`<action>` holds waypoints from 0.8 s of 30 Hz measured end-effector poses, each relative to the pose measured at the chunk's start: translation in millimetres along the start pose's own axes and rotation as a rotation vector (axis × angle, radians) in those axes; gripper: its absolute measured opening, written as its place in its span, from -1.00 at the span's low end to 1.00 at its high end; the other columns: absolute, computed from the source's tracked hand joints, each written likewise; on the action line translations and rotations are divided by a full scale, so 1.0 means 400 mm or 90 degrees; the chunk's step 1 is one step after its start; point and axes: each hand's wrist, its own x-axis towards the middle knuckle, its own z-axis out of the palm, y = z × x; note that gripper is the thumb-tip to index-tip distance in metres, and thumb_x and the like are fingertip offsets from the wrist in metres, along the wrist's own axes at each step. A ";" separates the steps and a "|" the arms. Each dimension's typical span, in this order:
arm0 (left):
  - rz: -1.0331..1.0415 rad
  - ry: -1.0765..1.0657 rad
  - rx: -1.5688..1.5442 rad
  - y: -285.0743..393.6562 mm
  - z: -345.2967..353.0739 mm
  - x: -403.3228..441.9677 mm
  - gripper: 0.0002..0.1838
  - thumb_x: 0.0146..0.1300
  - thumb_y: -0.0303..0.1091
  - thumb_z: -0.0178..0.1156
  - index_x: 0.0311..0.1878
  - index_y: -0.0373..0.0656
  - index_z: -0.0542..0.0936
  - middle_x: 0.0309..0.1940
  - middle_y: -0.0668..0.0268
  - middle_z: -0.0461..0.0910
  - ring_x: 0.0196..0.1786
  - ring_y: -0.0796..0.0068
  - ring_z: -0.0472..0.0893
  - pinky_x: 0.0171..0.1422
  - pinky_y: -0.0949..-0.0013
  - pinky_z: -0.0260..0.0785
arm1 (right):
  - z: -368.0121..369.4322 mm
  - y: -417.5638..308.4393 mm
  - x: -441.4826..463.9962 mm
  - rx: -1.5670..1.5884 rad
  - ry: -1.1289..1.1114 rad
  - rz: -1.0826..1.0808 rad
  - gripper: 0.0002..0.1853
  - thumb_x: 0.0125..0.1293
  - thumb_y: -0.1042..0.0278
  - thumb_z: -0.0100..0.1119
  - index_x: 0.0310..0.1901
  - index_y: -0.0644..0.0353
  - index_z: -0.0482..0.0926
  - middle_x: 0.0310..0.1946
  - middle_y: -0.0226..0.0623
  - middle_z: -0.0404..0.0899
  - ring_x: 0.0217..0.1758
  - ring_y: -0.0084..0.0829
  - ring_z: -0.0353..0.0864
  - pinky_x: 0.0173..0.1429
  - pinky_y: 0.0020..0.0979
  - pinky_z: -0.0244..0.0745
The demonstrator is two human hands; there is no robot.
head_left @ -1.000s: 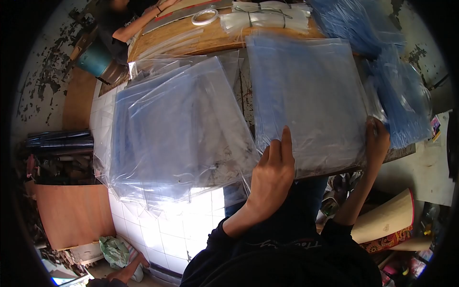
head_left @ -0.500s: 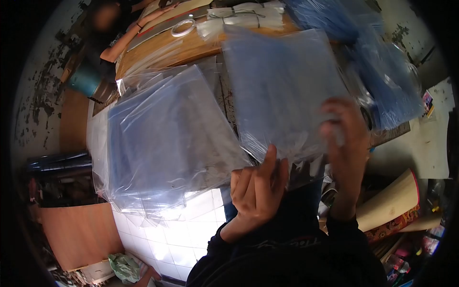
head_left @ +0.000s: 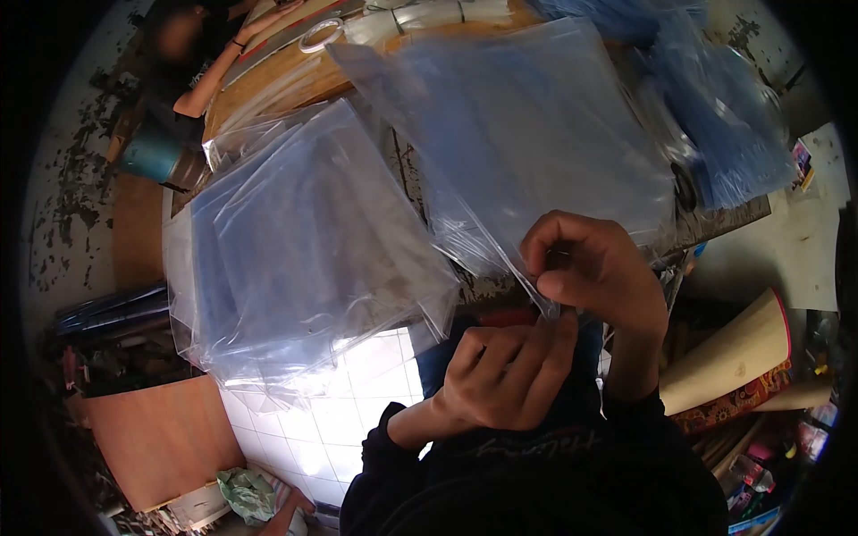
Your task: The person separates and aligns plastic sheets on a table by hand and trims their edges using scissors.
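Note:
A stack of clear bluish plastic sheets (head_left: 536, 134) lies on the worktable in front of me. My left hand (head_left: 514, 371) pinches a gathered lower corner of the top sheet, close to the table's front edge. Just above it, my right hand (head_left: 599, 277) has its fingers curled at the same corner, thumb near the plastic; whether it grips the sheet cannot be made out. From that corner a fold runs up the left side of the stack. Another pile of clear sheets (head_left: 304, 241) rests to the left, overhanging the table edge.
Bundled blue plastic (head_left: 715, 125) lies at the right. A tape roll (head_left: 321, 36) and tied clear strips (head_left: 420, 20) are at the back. Another person's arm (head_left: 214, 80) reaches over the table at upper left. A rolled mat (head_left: 733, 357) stands at lower right.
My right hand has left the stack's right edge and come beside my left hand. The top sheet's lower corner is now pinched and pulled toward me, its left side folded. The view has shifted.

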 end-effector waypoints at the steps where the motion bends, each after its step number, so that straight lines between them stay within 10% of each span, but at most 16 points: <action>1: 0.000 0.000 0.000 0.001 -0.002 0.001 -0.75 -0.07 -0.48 0.29 -0.25 -0.26 0.60 -0.54 0.41 0.56 -0.51 0.66 0.46 -0.49 0.56 0.13 | -0.006 -0.003 -0.001 -0.002 -0.025 0.007 -0.85 0.13 0.48 0.23 -0.32 0.28 0.46 -0.42 -0.41 0.50 -0.33 -0.64 0.49 -0.19 -0.57 0.41; 24: 0.049 -0.076 0.042 0.015 -0.004 0.003 -0.73 -0.03 -0.43 0.12 -0.20 -0.19 0.60 -0.44 0.39 0.53 -0.47 0.64 0.40 -0.42 0.56 0.11 | -0.037 -0.044 -0.041 -0.161 -0.039 0.051 -0.94 0.13 0.55 0.14 -0.35 0.29 0.49 -0.41 -0.41 0.50 -0.33 -0.66 0.49 -0.25 -0.62 0.42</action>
